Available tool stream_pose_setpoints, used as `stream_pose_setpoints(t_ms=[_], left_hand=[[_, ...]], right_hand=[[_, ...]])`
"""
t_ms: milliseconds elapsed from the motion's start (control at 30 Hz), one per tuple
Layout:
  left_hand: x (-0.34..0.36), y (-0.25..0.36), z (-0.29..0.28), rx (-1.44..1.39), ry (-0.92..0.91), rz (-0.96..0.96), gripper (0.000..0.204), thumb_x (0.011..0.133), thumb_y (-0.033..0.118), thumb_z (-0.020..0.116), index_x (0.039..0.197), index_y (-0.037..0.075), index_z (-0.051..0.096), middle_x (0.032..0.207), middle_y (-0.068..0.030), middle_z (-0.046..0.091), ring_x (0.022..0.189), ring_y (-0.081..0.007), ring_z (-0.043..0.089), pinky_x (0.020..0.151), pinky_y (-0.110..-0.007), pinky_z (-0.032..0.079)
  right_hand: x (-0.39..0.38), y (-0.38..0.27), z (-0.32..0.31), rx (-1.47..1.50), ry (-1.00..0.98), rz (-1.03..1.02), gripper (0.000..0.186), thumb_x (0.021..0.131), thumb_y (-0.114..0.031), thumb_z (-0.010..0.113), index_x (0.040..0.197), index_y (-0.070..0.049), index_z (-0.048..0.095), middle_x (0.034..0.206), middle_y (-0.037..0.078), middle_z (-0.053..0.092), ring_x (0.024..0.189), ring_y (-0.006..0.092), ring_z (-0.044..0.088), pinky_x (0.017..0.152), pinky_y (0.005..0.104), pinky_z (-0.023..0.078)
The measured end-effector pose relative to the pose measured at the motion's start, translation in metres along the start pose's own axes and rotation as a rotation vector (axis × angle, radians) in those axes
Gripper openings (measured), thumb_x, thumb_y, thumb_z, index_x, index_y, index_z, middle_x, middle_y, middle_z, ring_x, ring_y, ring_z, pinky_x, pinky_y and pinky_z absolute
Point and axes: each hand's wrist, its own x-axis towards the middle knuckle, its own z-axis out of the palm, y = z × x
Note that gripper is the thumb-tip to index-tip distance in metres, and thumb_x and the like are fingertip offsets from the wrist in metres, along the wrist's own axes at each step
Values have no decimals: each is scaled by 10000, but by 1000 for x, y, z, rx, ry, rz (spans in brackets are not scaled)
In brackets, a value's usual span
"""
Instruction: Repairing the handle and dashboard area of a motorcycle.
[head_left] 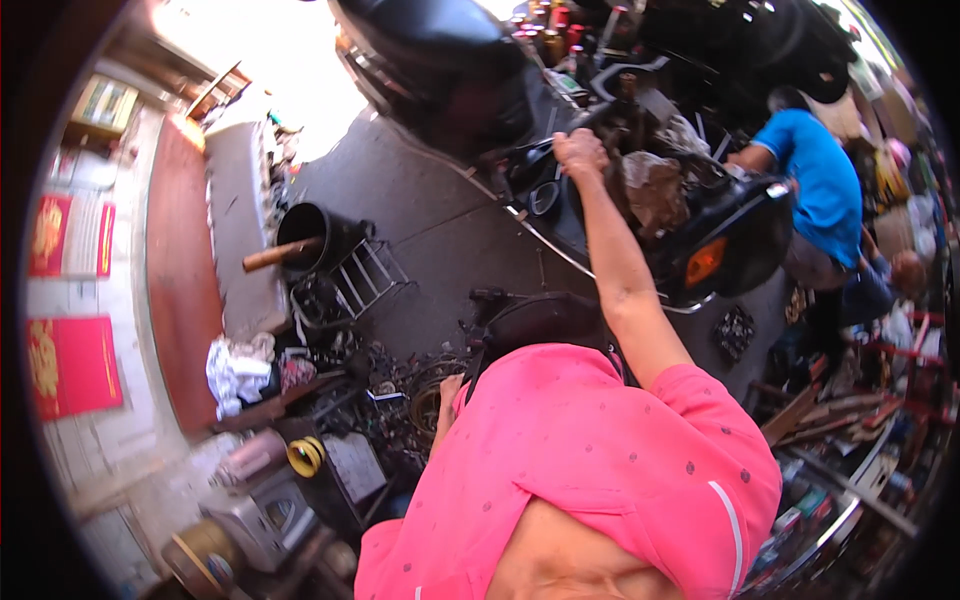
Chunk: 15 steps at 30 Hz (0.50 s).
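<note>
My right hand (580,150) reaches out at arm's length to a stripped black scooter (730,225). Its fingers are closed on a dark part at the top of the scooter's open body, beside a crumpled brownish rag (655,190). My left hand (446,398) hangs low beside my pink shirt, above a heap of dark metal parts (400,385). Only its edge shows, and I cannot tell whether it holds anything.
A person in a blue shirt (815,185) crouches behind the scooter at the right. A black bucket (310,230) with a wooden handle stands left of a wire rack (365,275). A white rag (235,370), a yellow tape roll (305,455) and more scrap lie at the lower left.
</note>
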Motion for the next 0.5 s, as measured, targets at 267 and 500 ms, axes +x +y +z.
stream_pose_setpoints(t_ms=[267,500], left_hand=[[-48,19,-7,-729,355,-530,338,729,317,532,841,7,606,859,-181,600,846,-310,574,730,-365,425],[-85,22,21,-844,317,-754,320,712,289,547,844,6,616,927,-197,585,906,-316,559,750,-370,433]], right_hand=[[11,-5,15,33,-86,5,449,738,-389,506,833,43,581,588,101,616,454,160,596,415,224,467],[-4,-4,16,191,-142,-103,490,725,-394,488,818,84,541,591,120,609,467,177,595,389,223,443]])
